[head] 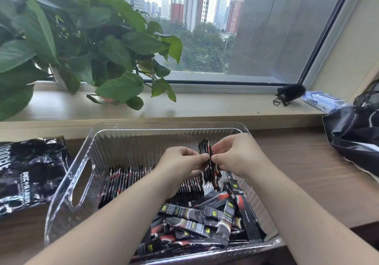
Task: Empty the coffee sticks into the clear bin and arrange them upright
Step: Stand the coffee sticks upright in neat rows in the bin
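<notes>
Now both my left hand (182,160) and right hand (231,154) pinch a small bunch of coffee sticks (209,162) upright over the clear bin (67,184).

This looks like a high-rise office, though it could be a flat. A wide window (205,28) at 12 o'clock overlooks city towers. A potted plant (71,39) stands on the sill (205,104) at 10 o'clock, beyond a wooden table (297,172).

The person is working bare-handed: the left hand (180,163) and right hand (235,155) are showing uncovered, and the left forearm (114,213) and right forearm (297,213) are showing bare back to where the view's edge is cutting them off.
</notes>
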